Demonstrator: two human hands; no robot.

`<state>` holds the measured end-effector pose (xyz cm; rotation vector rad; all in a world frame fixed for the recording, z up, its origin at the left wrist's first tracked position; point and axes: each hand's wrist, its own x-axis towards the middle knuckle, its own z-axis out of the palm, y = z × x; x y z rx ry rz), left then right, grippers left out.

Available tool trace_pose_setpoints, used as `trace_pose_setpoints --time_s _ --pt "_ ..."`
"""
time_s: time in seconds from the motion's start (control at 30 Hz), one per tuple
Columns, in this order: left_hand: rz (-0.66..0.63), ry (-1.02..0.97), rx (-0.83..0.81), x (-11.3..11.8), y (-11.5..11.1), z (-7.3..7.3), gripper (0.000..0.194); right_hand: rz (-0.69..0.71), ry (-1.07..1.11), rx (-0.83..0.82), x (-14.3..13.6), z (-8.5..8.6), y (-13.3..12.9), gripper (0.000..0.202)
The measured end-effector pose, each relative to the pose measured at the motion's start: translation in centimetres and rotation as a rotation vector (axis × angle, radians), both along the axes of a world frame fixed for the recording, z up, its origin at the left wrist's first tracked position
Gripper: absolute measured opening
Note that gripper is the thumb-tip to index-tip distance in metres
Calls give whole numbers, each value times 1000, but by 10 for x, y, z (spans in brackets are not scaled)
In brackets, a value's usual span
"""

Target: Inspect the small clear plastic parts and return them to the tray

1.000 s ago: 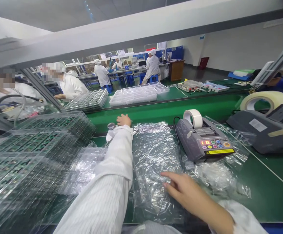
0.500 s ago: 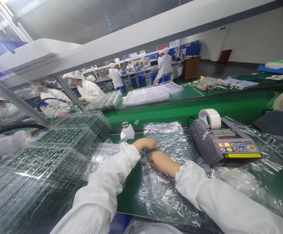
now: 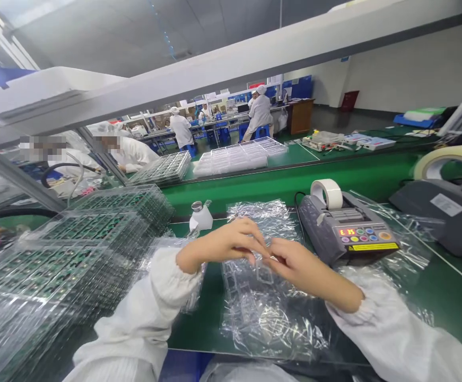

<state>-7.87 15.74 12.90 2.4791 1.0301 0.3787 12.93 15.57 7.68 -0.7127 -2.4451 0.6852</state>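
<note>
My left hand (image 3: 233, 241) and my right hand (image 3: 296, 262) meet fingertip to fingertip above the bench. Between them a small clear plastic piece (image 3: 265, 273), squarish in outline, hangs at the fingertips. My right thumb and fingers pinch it; the left fingers close at its upper edge, their exact contact partly hidden. Below lies a crinkled sheet of clear plastic film or bags (image 3: 274, 321), spread flat on the green bench top (image 3: 207, 313).
A tape dispenser (image 3: 348, 228) with a white roll stands at right, a larger dispenser (image 3: 445, 207) beyond it. A white pump bottle (image 3: 201, 216) is behind my left hand. Stacked clear trays (image 3: 91, 239) of green boards fill the left. Co-workers sit farther off.
Both hands have risen off the film and come together, with the small clear plastic piece now showing between them. The view has shifted slightly to the right.
</note>
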Motion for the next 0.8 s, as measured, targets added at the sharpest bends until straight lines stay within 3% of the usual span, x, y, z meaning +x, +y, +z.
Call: trace_pose_setpoints --time_s 0.1,0.17,0.37,0.53,0.6,0.63,0.73,0.8 --pt "-278 51 120 13 -20 23 23 53 26 -110 13 13 -3 18" --pt "-338 128 182 23 -29 28 23 101 48 -163 17 18 -8 17" --pt "-338 435 330 53 -63 23 22 193 -6 -165 24 14 -30 12" --pt "-349 491 414 63 -84 10 21 95 -120 -94 36 2 -42 17" --pt "-294 406 412 60 -84 4 22 -35 -52 -89 52 -2 -40 21" --pt "-242 323 400 57 -82 1 22 -168 1 -73 64 -4 -36 24" --pt "-26 -24 305 41 -78 -11 31 -781 22 53 108 -12 -20 35" --pt "107 -253 196 30 -78 -22 32 -1053 -179 79 133 -17 -9 42"
